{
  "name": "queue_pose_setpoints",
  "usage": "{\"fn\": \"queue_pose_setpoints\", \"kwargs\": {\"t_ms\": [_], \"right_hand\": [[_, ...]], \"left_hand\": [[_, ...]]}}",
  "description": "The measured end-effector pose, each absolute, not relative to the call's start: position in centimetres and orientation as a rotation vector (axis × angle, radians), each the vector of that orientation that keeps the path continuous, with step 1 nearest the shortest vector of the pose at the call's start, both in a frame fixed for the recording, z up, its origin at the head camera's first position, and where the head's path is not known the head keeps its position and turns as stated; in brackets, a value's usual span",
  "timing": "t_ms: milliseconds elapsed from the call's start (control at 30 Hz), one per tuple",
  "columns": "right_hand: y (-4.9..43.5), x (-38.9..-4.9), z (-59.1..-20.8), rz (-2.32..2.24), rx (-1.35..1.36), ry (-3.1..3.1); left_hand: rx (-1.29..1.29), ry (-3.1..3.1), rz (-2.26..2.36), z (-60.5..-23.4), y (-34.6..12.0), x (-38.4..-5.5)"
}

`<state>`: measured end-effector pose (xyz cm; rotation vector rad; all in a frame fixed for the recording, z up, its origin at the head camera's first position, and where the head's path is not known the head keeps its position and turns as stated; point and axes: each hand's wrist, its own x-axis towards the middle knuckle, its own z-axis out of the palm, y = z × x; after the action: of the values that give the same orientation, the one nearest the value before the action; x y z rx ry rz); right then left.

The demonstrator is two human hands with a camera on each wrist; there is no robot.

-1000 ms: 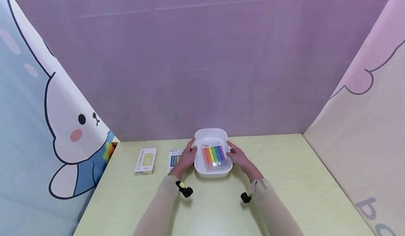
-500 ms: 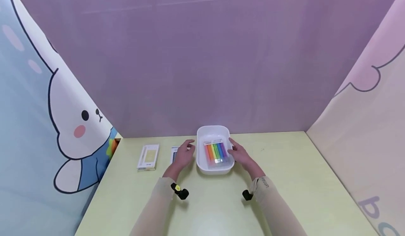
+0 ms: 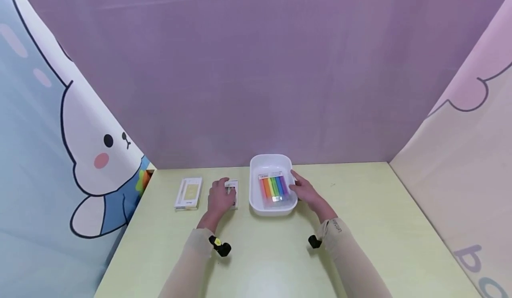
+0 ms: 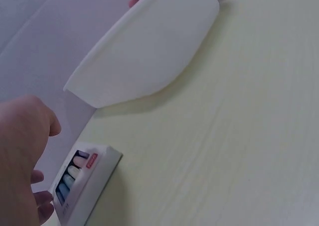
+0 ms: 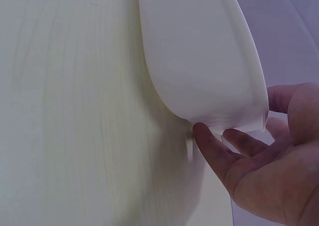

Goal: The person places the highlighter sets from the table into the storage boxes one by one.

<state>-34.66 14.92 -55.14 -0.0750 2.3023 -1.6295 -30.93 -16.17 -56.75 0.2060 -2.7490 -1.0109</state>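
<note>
A white plastic tray stands on the table, with a clear pack of rainbow-coloured sticks lying inside. My right hand grips the tray's right side; in the right wrist view its fingertips press under the tray's wall while the thumb is at the rim. To the left of the tray, my left hand hovers over a small white box, partly covering it in the head view. Through the box's window several pastel rounded ends show. The left thumb is apart from the box, and the other fingers lie close along its far side.
Another white box with a yellowish panel lies farther left on the pale table. A purple cloth rises behind the table's back edge, and printed cloths flank both sides, a rabbit on the left one.
My left hand has let go of the tray's left side and moved left to the small white box. My right hand stays on the tray, which still stands on the table.
</note>
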Motion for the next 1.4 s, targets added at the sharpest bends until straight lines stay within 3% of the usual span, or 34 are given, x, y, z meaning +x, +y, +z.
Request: {"fn": "queue_pose_setpoints", "kwargs": {"t_ms": [667,1400], "right_hand": [[14.4,-35.2,-54.7,-1.646,-0.034,2.296],[14.6,-34.6,-55.0,-1.644,-0.036,2.328]], "left_hand": [[0.533,-2.881,-0.712,-57.4,-15.6,-29.3],[0.500,-2.942,-0.712,-58.2,-15.4,-29.5]]}}
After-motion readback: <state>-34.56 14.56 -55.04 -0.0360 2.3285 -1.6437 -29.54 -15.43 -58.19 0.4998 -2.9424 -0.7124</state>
